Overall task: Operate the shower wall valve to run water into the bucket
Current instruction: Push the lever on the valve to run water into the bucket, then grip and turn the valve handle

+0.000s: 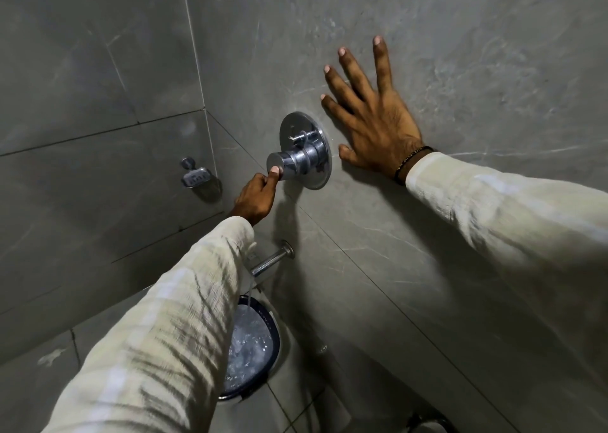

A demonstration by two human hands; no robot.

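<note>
A chrome wall valve [304, 151] with a round plate and a protruding knob is mounted on the grey tiled wall. My left hand [258, 192] is under the knob, fingers curled, thumb pressing on the knob's front end. My right hand [368, 113] lies flat on the wall just right of the valve plate, fingers spread, holding nothing. Below the valve a chrome spout [271, 261] sticks out of the wall, and a thin stream of water falls from it into a dark-rimmed bucket [274, 330] on the floor. The bucket holds bubbling water and my left sleeve hides its left side.
A chrome soap dish [195, 176] is fixed to the adjoining wall at left. Grey tiled floor surrounds the bucket. A dark object [427, 421] shows at the bottom edge on the right.
</note>
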